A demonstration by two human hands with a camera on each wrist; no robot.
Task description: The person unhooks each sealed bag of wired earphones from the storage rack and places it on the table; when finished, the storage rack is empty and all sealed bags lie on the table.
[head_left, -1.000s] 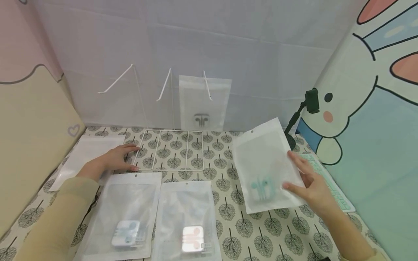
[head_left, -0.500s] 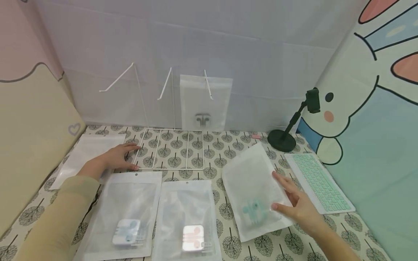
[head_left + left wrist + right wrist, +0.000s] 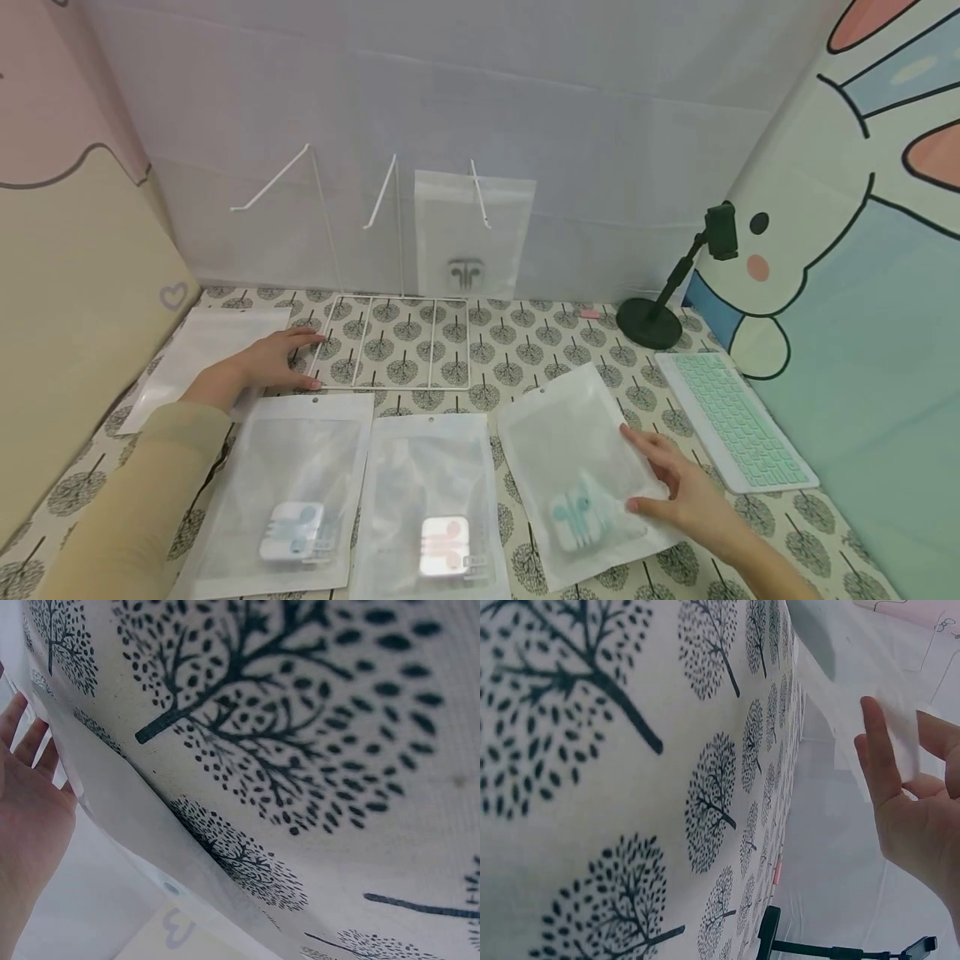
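Head view shows the right hand [image 3: 678, 492] with its grip released: the fingers are straight and lie on the right edge of a frosted pouch [image 3: 573, 467], and the thumb touches the same edge lower down. This pouch lies flat on the worktop [image 3: 517, 342], slightly turned, at the right end of a front row, and inside it near the bottom is a mint-green earphone set [image 3: 576, 518]. Just beside it on the left lies a second pouch [image 3: 429, 504] that contains a pink earphone set [image 3: 444, 547], and further left a third pouch [image 3: 288, 492] that contains a white earphone set [image 3: 291, 533]. The left hand [image 3: 272, 360], also with a released grip, rests with relaxed fingers at the left corner of a white wire rack [image 3: 397, 342], and the thumb touches the front bar of the rack. Partly under this hand lies a flat empty pouch [image 3: 198, 350]. On the right hook of the rack hangs one more pouch [image 3: 472, 229] with a grey earphone set [image 3: 465, 273] at its bottom. At the right side of the worktop stand a dark phone stand [image 3: 663, 292] and a mint keyboard [image 3: 731, 417], well apart from the row of pouches.
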